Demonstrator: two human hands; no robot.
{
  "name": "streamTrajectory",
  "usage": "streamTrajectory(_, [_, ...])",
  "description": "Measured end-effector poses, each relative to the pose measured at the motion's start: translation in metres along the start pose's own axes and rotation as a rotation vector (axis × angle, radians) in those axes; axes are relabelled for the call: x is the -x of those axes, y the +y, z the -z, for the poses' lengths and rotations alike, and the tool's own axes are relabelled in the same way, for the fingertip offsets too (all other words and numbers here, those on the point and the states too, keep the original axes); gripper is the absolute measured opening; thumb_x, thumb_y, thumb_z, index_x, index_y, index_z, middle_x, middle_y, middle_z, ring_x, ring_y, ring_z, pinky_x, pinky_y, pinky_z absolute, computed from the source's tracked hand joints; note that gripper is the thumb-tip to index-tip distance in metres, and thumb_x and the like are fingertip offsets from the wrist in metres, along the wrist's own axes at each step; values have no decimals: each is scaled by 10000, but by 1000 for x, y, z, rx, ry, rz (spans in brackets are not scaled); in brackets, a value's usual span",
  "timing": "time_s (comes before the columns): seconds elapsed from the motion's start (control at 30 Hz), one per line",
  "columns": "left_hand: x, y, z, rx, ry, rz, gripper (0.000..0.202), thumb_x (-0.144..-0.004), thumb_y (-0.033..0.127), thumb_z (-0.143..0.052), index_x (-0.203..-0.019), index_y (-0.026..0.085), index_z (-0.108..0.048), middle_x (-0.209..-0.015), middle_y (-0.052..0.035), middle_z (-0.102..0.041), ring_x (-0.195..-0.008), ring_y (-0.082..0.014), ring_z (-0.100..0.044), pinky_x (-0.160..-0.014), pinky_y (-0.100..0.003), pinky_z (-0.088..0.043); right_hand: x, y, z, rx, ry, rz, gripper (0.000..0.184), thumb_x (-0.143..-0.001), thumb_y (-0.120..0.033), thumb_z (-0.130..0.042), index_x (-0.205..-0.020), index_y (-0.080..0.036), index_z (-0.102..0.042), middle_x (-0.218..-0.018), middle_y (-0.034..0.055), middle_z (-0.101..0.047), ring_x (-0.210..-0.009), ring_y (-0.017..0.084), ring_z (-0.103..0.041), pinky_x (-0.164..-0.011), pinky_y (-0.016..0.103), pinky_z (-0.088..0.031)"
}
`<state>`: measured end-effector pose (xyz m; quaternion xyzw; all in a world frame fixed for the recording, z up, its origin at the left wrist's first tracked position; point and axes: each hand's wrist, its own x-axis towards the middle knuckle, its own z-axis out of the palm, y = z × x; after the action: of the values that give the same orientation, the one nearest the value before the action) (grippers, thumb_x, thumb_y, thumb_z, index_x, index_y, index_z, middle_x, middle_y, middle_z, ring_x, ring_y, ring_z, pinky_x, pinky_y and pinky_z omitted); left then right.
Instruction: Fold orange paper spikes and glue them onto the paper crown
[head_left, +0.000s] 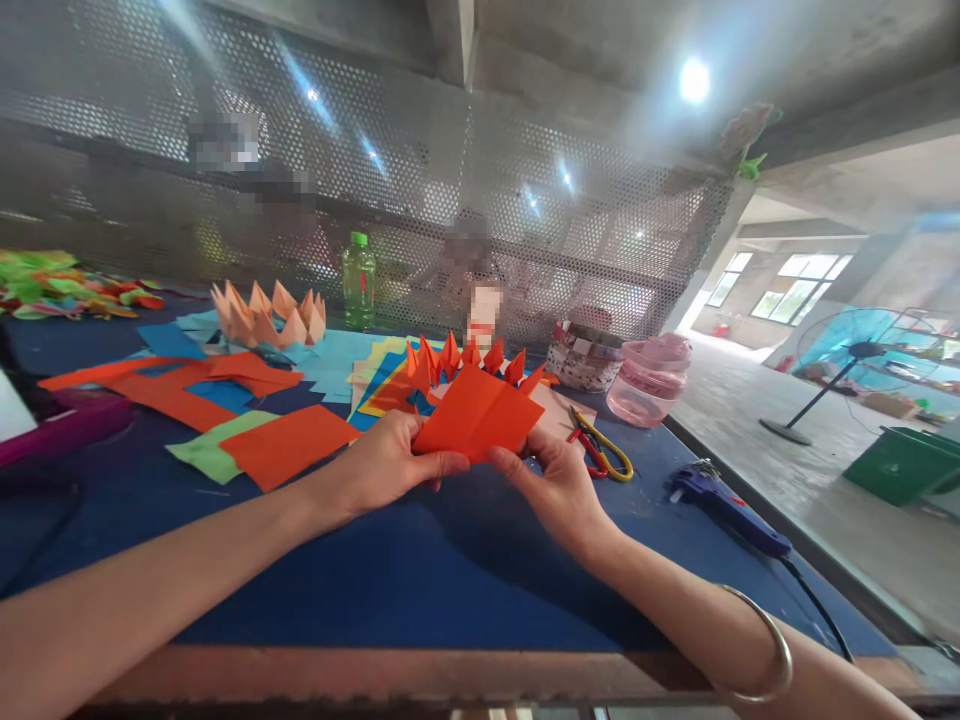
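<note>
An orange sheet of paper, creased down its middle, is held up above the blue table between both hands. My left hand pinches its lower left edge, thumb in front and fingers behind. At the lower right edge my right hand grips the same sheet, with its fingers partly hidden. Behind the paper stands a ring of folded orange points, its lower part covered by the sheet. A loose orange sheet lies left of my left hand. Scissors with red and yellow handles rest beside my right hand.
A purple glue gun with a cord lies at the right. Toward the back are a peach folded-paper ring, a green bottle, a patterned round container and a pink jar. Coloured papers spread over the left.
</note>
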<state>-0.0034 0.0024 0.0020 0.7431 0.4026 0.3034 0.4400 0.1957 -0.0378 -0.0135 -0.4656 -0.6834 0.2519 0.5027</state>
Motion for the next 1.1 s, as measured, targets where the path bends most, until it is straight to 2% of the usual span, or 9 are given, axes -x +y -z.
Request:
streamTrajectory(0.13, [0, 0, 0, -8, -35, 9, 286, -731, 429, -663, -687, 147, -638, -597, -4, -626, -514, -116, -508, -512, -240, -376, 0, 1, 0, -12, 0, -4, 323, -856, -441, -569, -673, -176, -547, -646, -19, -483, -674, 134, -437, -644, 259, -363])
streamTrajectory(0.3, [3, 3, -2, 102, -72, 11, 260, -747, 400, -668, -716, 143, -645, -606, 7, -610, -560, -115, -513, -530, -232, -386, 1, -3, -5, -19, -84, 5, 245, -815, -397, -642, -917, -174, -650, -847, 24, -645, -762, 157, -524, -696, 272, -398])
streamTrajectory(0.47, [6, 5, -4, 128, -149, 23, 193, -731, 326, -686, -819, 158, -649, -677, 8, -650, -609, -131, -562, -539, -232, -415, 1, -3, -6, -63, -119, -60, 231, -834, -376, -589, -800, -154, -644, -771, 25, -641, -699, 144, -526, -652, 267, -406])
streamTrajectory(0.67, [3, 9, -2, 219, -107, -23, 252, -679, 203, -654, -929, 172, -636, -792, -9, -668, -714, -156, -589, -597, -248, -451, 0, 1, -4, -156, -116, -160, 285, -835, -424, -583, -864, -146, -636, -783, 17, -623, -674, 127, -522, -612, 246, -393])
streamTrajectory(0.8, [2, 7, -1, 325, -7, -114, 531, -692, 193, -648, -1198, 172, -488, -981, -60, -653, -769, -158, -598, -628, -258, -475, -1, 0, -5, -180, -105, -179, 282, -813, -423, -603, -840, -144, -625, -746, -1, -592, -638, 111, -483, -584, 237, -361])
streamTrajectory(0.87, [3, 4, -1, 264, 86, -209, 670, -722, 169, -629, -1328, 210, -344, -1166, -98, -594, -880, -172, -609, -720, -286, -502, -1, -1, -6, -210, -104, -193, 271, -805, -416, -607, -820, -145, -612, -713, -17, -562, -613, 101, -455, -563, 231, -339])
streamTrajectory(0.93, [5, 2, -1, 106, 150, -306, 673, -770, 145, -589, -1370, 262, -308, -1302, -100, -507, -1002, -184, -590, -802, -296, -497, -2, 0, -6, -233, -98, -213, 251, -793, -399, -616, -796, -149, -595, -674, -32, -531, -586, 93, -429, -536, 225, -313])
streamTrajectory(1.03, [8, 1, 1, -123, 154, -381, 510, -827, 144, -537, -1309, 296, -462, -1327, -63, -478, -1106, -202, -541, -849, -285, -477, -4, 1, -5, -257, -78, -221, 222, -782, -374, -621, -784, -156, -580, -674, -30, -539, -595, 96, -445, -535, 221, -312])
streamTrajectory(1.1, [9, 2, 2, -211, 133, -393, 332, -849, 181, -542, -1161, 272, -607, -1241, -48, -524, -1078, -198, -545, -868, -280, -464, -4, 1, -5, -260, -79, -210, 223, -785, -378, -616, -777, -159, -574, -684, -24, -554, -599, 98, -455, -538, 220, -316])
